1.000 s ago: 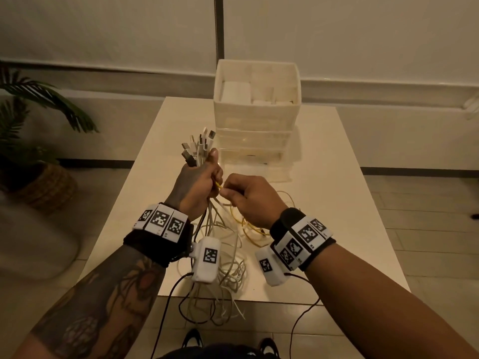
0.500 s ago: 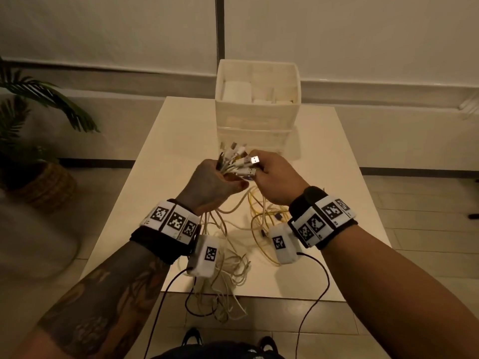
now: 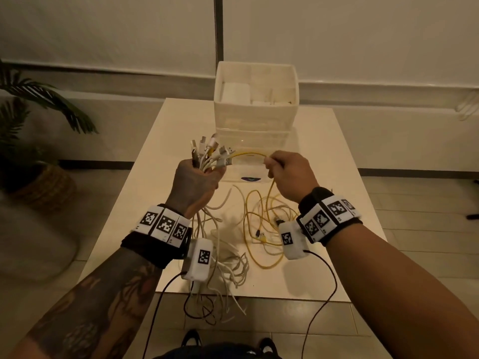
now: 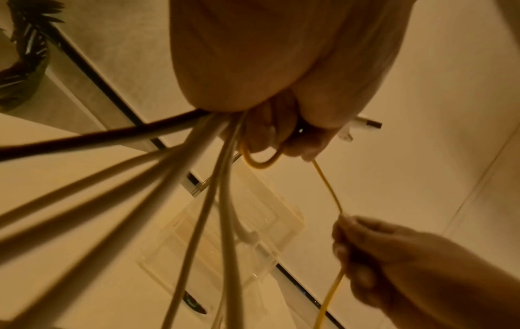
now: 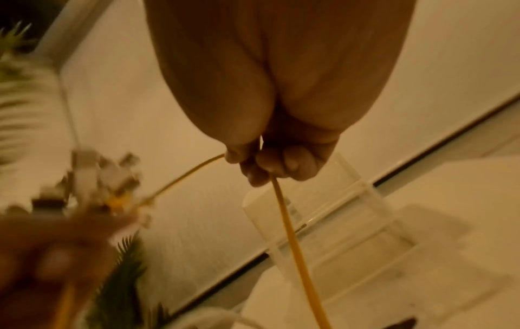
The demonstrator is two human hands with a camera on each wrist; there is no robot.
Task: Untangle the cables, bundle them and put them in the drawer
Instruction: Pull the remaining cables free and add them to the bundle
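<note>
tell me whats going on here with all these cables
A person is sorting a tangle of cables over a white table. The left hand grips a bunch of cables with plugs pointing up, while the right hand pinches a yellow cable stretched sideways from that bunch. More loops lie on the table. The drawer unit sits behind; nothing is bundled yet.
</note>
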